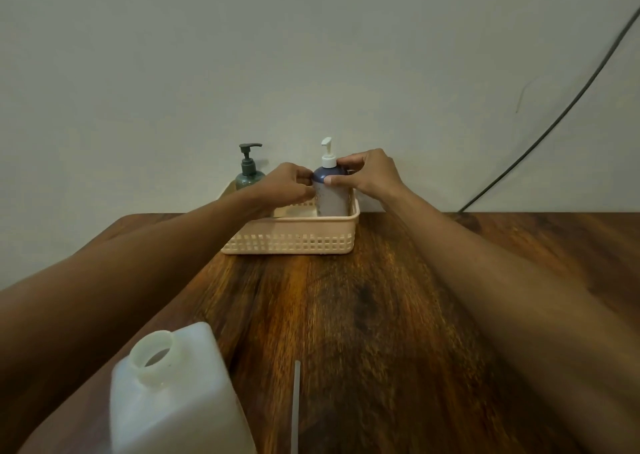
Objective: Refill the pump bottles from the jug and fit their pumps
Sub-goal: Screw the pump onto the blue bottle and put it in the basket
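At the near left stands the jug (173, 394), uncapped and well apart from the work. At the far edge of the surface sits a slotted basket (291, 240). The green pump bottle (248, 178), pump fitted, appears to stand in the basket's far left corner, partly hidden by a wrist. The blue-topped pump bottle (332, 199) stands upright in the right end. The left hand (287, 183) grips this bottle's left shoulder, fingers curled against it. The right hand (370, 173) holds the opposite shoulder, thumb laid on the front and fingers curled round just below the white pump (328, 155). The step in hand is probably tightening that pump or settling the bottle in the basket; I cannot tell which. To do it well, brace the body with the left hand so it cannot spin, and turn only the collar with the right. Keep the bottle vertical and stop once the collar feels snug, since a cross-threaded collar would likely leak. The surface (381, 315) is dark-grained wood, and a thin pale rod (296, 408) lies on it near the jug. Behind is a plain pale wall (311, 38), with a dark cable (554, 121) running down it at the right.
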{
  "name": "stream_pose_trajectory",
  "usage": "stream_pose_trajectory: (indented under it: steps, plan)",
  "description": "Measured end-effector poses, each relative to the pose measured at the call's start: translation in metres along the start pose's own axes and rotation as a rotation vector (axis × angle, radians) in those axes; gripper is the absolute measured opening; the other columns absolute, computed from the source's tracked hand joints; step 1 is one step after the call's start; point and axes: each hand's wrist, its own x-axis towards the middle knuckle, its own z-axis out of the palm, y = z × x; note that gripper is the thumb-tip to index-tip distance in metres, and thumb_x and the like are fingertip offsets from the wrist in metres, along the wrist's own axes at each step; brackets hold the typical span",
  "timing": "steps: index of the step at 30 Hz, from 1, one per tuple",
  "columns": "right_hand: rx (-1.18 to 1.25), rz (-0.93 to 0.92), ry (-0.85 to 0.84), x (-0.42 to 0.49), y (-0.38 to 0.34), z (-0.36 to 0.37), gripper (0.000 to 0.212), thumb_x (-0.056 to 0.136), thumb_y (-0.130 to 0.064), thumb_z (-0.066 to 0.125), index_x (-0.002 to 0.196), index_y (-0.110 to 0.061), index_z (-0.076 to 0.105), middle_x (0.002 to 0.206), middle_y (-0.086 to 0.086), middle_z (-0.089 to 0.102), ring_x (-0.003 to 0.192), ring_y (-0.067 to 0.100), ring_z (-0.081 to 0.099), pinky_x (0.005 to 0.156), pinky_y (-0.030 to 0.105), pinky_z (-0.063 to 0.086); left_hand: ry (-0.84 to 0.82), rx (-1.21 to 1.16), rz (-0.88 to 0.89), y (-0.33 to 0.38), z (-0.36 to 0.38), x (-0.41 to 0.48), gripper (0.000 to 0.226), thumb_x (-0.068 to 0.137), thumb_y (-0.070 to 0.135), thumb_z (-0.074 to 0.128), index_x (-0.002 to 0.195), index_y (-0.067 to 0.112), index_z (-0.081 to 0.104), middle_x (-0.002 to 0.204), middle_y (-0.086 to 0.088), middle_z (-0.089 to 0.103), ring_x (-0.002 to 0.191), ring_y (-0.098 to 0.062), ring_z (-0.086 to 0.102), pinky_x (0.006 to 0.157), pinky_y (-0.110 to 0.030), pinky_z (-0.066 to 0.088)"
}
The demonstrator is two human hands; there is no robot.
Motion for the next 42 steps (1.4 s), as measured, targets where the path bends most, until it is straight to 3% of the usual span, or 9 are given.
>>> stream_pose_trajectory:
  steps: [6,11,15,18,22,26,33,37,42]
  plan:
    - [-0.012,0.009,-0.026,-0.010,-0.009,-0.005,0.079,0.077,-0.036,0.098,0.145,-0.011,0.067,0.144,0.010,0.071,0.129,0.023,0.069,0.098,0.027,0.054,-0.010,0.100,-0.075,0.016,-0.003,-0.016,0.063,0.096,0.010,0.064,0.154,0.001,0.039,0.148,-0.011,0.056,0.141,-0.029,0.051,0.111,-0.038,0.048]
    - [-0.014,-0.010,0.037,-0.034,-0.027,-0.031,0.079,0.081,-0.042,0.093,0.148,-0.013,0.063,0.148,0.010,0.067,0.134,0.023,0.066,0.105,0.032,0.053,0.042,0.128,0.027,0.037,-0.013,-0.053,0.080,0.096,0.021,0.070,0.162,0.011,0.026,0.166,-0.008,0.035,0.151,-0.024,0.038,0.117,-0.040,0.039]
    - [0.035,-0.046,0.087,-0.072,-0.043,-0.061,0.069,0.087,-0.035,0.091,0.147,-0.013,0.065,0.147,0.008,0.069,0.134,0.022,0.066,0.109,0.030,0.051,0.114,0.075,0.155,0.054,-0.019,-0.099,0.077,0.095,0.024,0.072,0.161,0.019,0.033,0.163,0.001,0.041,0.148,-0.015,0.042,0.120,-0.039,0.038]
    - [0.070,-0.064,0.090,-0.103,-0.061,-0.082,0.064,0.089,-0.031,0.089,0.145,-0.011,0.067,0.145,0.008,0.070,0.134,0.022,0.066,0.116,0.039,0.052,0.150,0.073,0.218,0.070,-0.019,-0.138,0.071,0.096,0.026,0.071,0.158,0.020,0.038,0.160,0.004,0.047,0.145,-0.012,0.046,0.119,-0.038,0.041]
    - [0.096,-0.083,0.094,-0.145,-0.086,-0.099,0.063,0.091,-0.032,0.087,0.147,-0.015,0.065,0.148,0.005,0.068,0.136,0.021,0.065,0.115,0.039,0.053,0.174,0.055,0.239,0.083,-0.014,-0.186,0.067,0.096,0.028,0.071,0.157,0.022,0.041,0.157,0.005,0.051,0.142,-0.010,0.049,0.114,-0.032,0.044]
    - [0.114,-0.137,0.104,-0.192,-0.114,-0.118,0.064,0.090,-0.034,0.087,0.148,-0.016,0.065,0.149,0.004,0.067,0.137,0.021,0.064,0.115,0.040,0.053,0.205,0.054,0.282,0.102,-0.003,-0.236,0.066,0.096,0.030,0.071,0.155,0.025,0.043,0.156,0.006,0.051,0.142,-0.012,0.049,0.117,-0.041,0.044]
    - [0.074,-0.211,0.124,-0.259,-0.144,-0.138,0.068,0.086,-0.047,0.088,0.147,-0.026,0.066,0.151,-0.002,0.066,0.137,0.015,0.063,0.107,0.028,0.051,0.340,0.145,0.389,0.128,0.012,-0.304,0.067,0.094,0.039,0.073,0.154,0.026,0.045,0.154,0.008,0.052,0.139,-0.011,0.051,0.110,-0.030,0.044]
    - [0.063,-0.224,0.120,-0.291,-0.149,-0.140,0.068,0.085,-0.050,0.088,0.146,-0.030,0.066,0.151,-0.005,0.066,0.137,0.013,0.062,0.106,0.025,0.050,0.364,0.149,0.426,0.135,0.021,-0.334,0.071,0.092,0.040,0.076,0.154,0.025,0.045,0.155,0.006,0.052,0.138,-0.012,0.051,0.110,-0.032,0.045]
    - [0.043,-0.233,0.106,-0.315,-0.154,-0.140,0.067,0.086,-0.047,0.089,0.147,-0.028,0.066,0.150,-0.004,0.067,0.137,0.014,0.063,0.111,0.032,0.053,0.364,0.134,0.427,0.130,0.030,-0.355,0.071,0.091,0.039,0.077,0.153,0.025,0.045,0.154,0.006,0.052,0.139,-0.012,0.051,0.110,-0.032,0.046]
